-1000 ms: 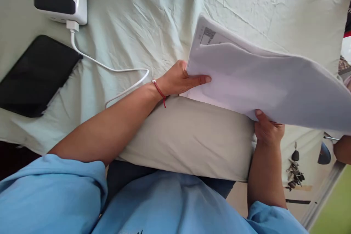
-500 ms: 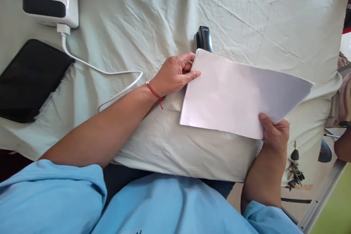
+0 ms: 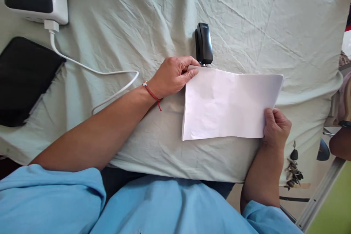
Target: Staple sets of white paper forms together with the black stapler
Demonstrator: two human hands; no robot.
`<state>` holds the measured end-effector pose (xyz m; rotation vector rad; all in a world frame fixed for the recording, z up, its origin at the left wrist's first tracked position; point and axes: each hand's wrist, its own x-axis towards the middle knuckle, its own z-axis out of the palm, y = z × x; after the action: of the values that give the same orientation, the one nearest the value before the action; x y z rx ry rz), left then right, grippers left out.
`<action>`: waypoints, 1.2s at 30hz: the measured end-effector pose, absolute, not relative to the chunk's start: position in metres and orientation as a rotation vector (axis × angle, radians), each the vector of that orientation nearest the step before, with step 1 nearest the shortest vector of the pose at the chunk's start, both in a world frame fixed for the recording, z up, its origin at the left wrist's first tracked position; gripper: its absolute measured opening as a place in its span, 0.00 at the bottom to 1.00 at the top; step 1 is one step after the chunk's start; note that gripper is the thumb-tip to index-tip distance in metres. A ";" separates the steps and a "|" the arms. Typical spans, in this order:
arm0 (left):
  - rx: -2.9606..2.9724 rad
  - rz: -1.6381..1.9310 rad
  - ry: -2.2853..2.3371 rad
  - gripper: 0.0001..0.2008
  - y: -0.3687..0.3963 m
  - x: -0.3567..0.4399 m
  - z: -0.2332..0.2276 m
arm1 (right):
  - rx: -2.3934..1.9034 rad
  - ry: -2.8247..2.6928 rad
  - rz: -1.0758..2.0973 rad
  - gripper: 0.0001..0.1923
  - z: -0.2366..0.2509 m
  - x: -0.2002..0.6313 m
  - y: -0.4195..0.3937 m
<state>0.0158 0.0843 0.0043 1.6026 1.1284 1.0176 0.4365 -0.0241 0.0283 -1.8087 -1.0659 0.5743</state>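
Both hands hold a stack of white paper sheets (image 3: 227, 106) over the cloth in front of me. My left hand (image 3: 175, 75) is closed on its upper left corner, thumb on top and fingers behind. At the right edge my right hand (image 3: 276, 126) pinches the sheets with the thumb on top; its other fingers are partly hidden. A black stapler (image 3: 204, 44) lies just beyond the paper's top edge, close to my left fingertips. Whether the fingertips touch it I cannot tell.
A pale green cloth (image 3: 148, 142) covers the surface. To the left are a white device (image 3: 59, 0) with a white cable (image 3: 87, 66) and a black pouch (image 3: 24, 80). Keys (image 3: 294, 170) are at the lower right. Another person's arm (image 3: 341, 142) shows at the right edge.
The paper has swung level, its right end drawn in and its left side lowered toward me. More of the stapler is uncovered. Both hands keep their hold.
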 end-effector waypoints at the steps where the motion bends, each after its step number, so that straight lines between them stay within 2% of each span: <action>1: 1.601 1.035 1.151 0.12 0.085 0.016 0.003 | -1.812 -1.078 0.558 0.31 0.027 0.436 -0.023; 6: 1.525 1.172 1.279 0.07 0.089 0.019 -0.009 | -1.855 -1.073 0.601 0.30 0.026 0.438 -0.021; 10: 1.495 1.203 1.272 0.08 0.092 0.019 -0.021 | -1.843 -1.025 0.608 0.29 0.026 0.437 -0.019; 20: 1.514 1.222 1.335 0.22 0.096 0.024 -0.029 | -1.831 -0.950 0.628 0.22 0.029 0.433 -0.018; 28: 1.722 1.093 1.318 0.41 0.092 0.028 -0.027 | -1.809 -0.826 0.613 0.21 0.029 0.432 -0.015; 33: 2.066 0.763 1.446 0.41 0.086 0.030 -0.017 | -1.851 -0.883 0.548 0.28 0.028 0.430 -0.014; 36: 2.189 0.693 1.507 0.44 0.085 0.030 -0.016 | -1.864 -0.873 0.545 0.29 0.029 0.429 -0.014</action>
<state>0.0298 0.0853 -0.0162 2.1891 1.5072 0.6929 0.4290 -0.0143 0.0286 -1.8642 -0.8735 0.5448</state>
